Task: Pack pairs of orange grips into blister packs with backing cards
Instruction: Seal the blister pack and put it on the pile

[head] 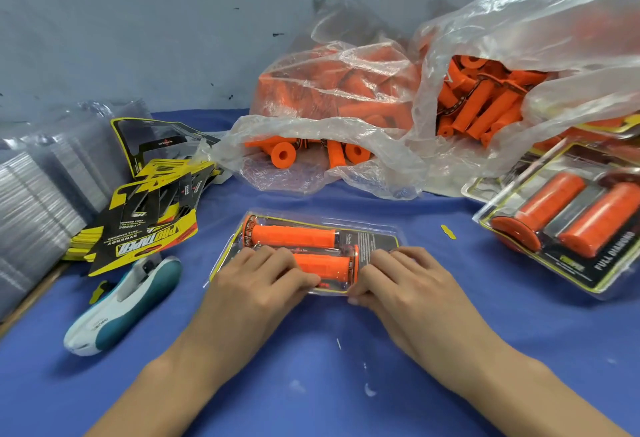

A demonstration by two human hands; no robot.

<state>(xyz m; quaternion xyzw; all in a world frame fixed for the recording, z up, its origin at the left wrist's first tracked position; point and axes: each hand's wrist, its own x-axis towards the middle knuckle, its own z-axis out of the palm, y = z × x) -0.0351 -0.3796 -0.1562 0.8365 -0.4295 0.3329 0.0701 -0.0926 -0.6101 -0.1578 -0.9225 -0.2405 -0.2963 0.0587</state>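
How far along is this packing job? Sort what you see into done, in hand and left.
Done: finished packs lie stacked on the right. In hand: the left hand and right hand press on a middle pack already holding two orange grips and a card. Left: two bags of loose grips, a pile of cards and stacks of clear shells on the left wait.

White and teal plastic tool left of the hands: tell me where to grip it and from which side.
Take the white and teal plastic handheld tool across its middle, coming down from above with fingers on its two long sides. It lies flat and slanted on the blue cloth, long and narrow; the left hand is nearer.
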